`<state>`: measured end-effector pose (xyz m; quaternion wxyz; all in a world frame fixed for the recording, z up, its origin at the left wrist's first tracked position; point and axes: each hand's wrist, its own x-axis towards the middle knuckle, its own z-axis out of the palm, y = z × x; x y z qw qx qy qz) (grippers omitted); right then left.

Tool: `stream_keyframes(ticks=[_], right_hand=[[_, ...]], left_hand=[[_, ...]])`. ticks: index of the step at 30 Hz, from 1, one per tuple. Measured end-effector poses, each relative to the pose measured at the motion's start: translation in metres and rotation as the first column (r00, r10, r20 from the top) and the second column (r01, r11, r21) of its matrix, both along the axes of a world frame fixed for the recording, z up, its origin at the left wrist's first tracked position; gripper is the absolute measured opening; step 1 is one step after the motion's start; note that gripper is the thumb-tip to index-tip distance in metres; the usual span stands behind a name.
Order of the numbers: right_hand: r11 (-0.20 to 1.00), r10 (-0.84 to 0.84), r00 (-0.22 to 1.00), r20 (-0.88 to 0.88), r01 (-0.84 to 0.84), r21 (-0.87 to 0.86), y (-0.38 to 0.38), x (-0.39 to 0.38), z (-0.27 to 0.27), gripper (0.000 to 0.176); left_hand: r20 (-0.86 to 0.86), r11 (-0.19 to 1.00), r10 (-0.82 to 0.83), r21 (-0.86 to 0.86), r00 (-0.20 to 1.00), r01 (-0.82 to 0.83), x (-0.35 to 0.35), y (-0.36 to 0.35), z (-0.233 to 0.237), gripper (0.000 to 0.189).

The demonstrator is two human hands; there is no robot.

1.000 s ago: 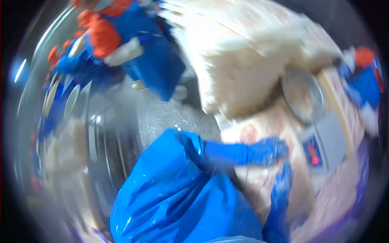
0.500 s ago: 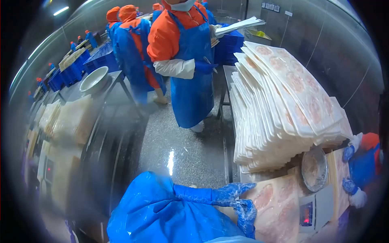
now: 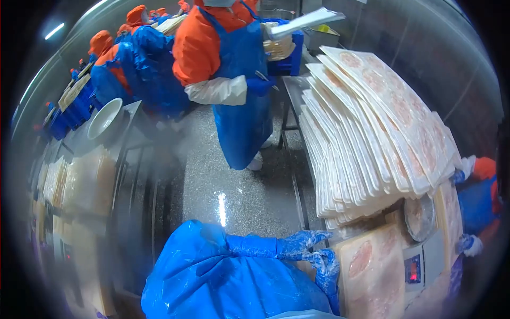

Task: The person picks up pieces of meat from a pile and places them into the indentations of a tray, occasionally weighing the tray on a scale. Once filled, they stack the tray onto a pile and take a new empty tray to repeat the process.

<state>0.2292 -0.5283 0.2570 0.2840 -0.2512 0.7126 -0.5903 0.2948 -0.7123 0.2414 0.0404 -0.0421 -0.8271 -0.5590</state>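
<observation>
A pale board (image 3: 372,276) bearing flat pink meat portions under clear film lies at the lower right. Beside its upper left corner is my left hand (image 3: 304,242), in a wet blue glove, fingers stretched toward the board. My right hand (image 3: 325,266), gloved alike, is just below, close along the board's left edge with bent fingers apart. Nothing shows in either hand. A digital scale (image 3: 425,263) with a red display stands right of the board, and a film-covered bowl (image 3: 419,218) sits behind it.
A tall leaning stack of white trays (image 3: 361,143) rises behind the board. A person (image 3: 239,95) in a blue apron stands ahead, holding a pen and papers. Another worker's sleeve (image 3: 481,210) shows at right. More boards (image 3: 90,175) and a white basin (image 3: 105,118) stand left.
The view has shifted slightly. The board now sits farther right from my hands, and my right hand has moved from over its edge to beside it. The person ahead appears farther left.
</observation>
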Motion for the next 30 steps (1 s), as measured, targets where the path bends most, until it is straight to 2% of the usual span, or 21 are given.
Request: stream_keyframes(ticks=[2,4,5,6,7,8,9,10,11,12,13,14,15,16,17,18,20,24,26,28,30], right_hand=[[0.996,0.056,0.998,0.011,-0.057,0.067,0.012,0.000,0.016,0.005],[0.996,-0.070,0.990,0.126,0.077,-0.053,0.030,0.003,-0.016,0.003],[0.997,-0.064,0.998,-0.013,0.064,-0.038,0.037,0.005,0.002,0.004],[0.998,-0.064,0.986,-0.152,0.062,-0.020,0.044,0.005,0.019,0.008],[0.996,-0.087,0.964,-0.251,0.089,-0.005,0.062,0.006,0.012,0.006],[0.991,-0.136,0.971,-0.197,0.136,-0.011,0.088,0.006,0.012,0.007],[0.971,-0.234,0.957,-0.170,0.240,0.017,0.122,0.008,0.021,0.009],[0.950,-0.300,0.939,-0.167,0.309,0.031,0.155,0.006,0.027,0.011],[0.863,-0.468,0.861,-0.201,0.494,0.108,0.194,0.004,0.025,0.012],[0.752,-0.592,0.763,-0.258,0.639,0.165,0.233,-0.001,0.023,0.015],[0.639,-0.716,0.613,-0.333,0.768,0.038,0.265,-0.009,0.016,0.016],[0.578,-0.770,0.533,-0.350,0.815,-0.029,0.281,-0.017,0.014,0.018],[0.513,-0.816,0.449,-0.364,0.853,-0.098,0.297,-0.024,0.012,0.020],[0.573,-0.567,0.444,-0.694,0.818,0.055,0.303,-0.041,0.028,0.022],[0.569,-0.213,0.400,-0.892,0.792,0.219,0.305,-0.052,0.032,0.024],[0.575,-0.230,0.420,-0.878,0.787,0.226,0.299,-0.058,0.020,0.024],[0.810,-0.129,0.589,-0.798,0.526,0.257,0.286,-0.064,0.000,0.028],[0.750,0.087,0.579,-0.810,0.498,0.436,0.307,-0.052,-0.020,0.028],[0.737,0.057,0.549,-0.834,0.540,0.406,0.331,-0.051,-0.016,0.027],[0.707,0.049,0.549,-0.834,0.571,0.417,0.340,-0.052,-0.004,0.026],[0.633,-0.040,0.563,-0.826,0.654,0.415,0.348,-0.051,0.002,0.024]], left_hand=[[-0.029,0.997,-0.041,0.061,0.999,0.043,-0.005,0.008,-0.018,0.085],[0.008,0.966,-0.075,0.247,0.997,0.071,-0.005,0.024,-0.008,0.080],[0.095,0.925,-0.118,0.372,0.988,0.075,-0.008,0.028,0.006,0.079],[0.041,0.843,-0.188,0.519,0.981,0.140,-0.013,0.037,-0.010,0.080],[0.064,0.890,-0.176,0.436,0.982,0.131,-0.014,0.049,0.018,0.075],[0.157,0.943,-0.191,0.304,0.969,0.137,-0.022,0.064,0.037,0.063],[0.222,0.869,-0.193,0.491,0.956,0.061,-0.022,0.080,0.041,0.061],[0.269,0.822,-0.200,0.569,0.942,0.012,-0.029,0.091,0.037,0.059],[0.314,0.768,-0.207,0.639,0.927,-0.045,-0.035,0.101,0.034,0.058],[0.170,0.916,-0.126,0.398,0.977,0.049,-0.045,0.109,0.030,0.053],[-0.018,0.991,-0.077,0.107,0.997,0.078,-0.058,0.121,0.031,0.048],[-0.017,0.992,-0.073,0.101,0.997,0.074,-0.071,0.138,0.036,0.048],[-0.108,0.988,-0.077,-0.144,0.991,0.061,-0.082,0.155,0.034,0.046],[-0.186,0.923,-0.107,-0.385,0.977,0.028,-0.094,0.172,0.038,0.045],[-0.250,0.888,-0.173,-0.458,0.953,0.041,-0.109,0.188,0.041,0.037],[-0.324,0.872,-0.292,-0.477,0.900,0.112,-0.119,0.206,0.037,0.031],[-0.066,0.810,-0.275,-0.553,0.959,0.195,-0.117,0.244,0.032,0.023],[-0.224,0.806,-0.257,-0.587,0.940,0.080,-0.102,0.254,-0.002,0.022],[-0.104,0.879,-0.301,-0.415,0.948,0.234,-0.101,0.240,-0.006,0.024],[-0.087,0.907,-0.302,-0.334,0.949,0.258,-0.099,0.238,-0.001,0.019],[0.218,0.971,-0.189,0.188,0.958,0.148,-0.100,0.237,0.009,0.011]])
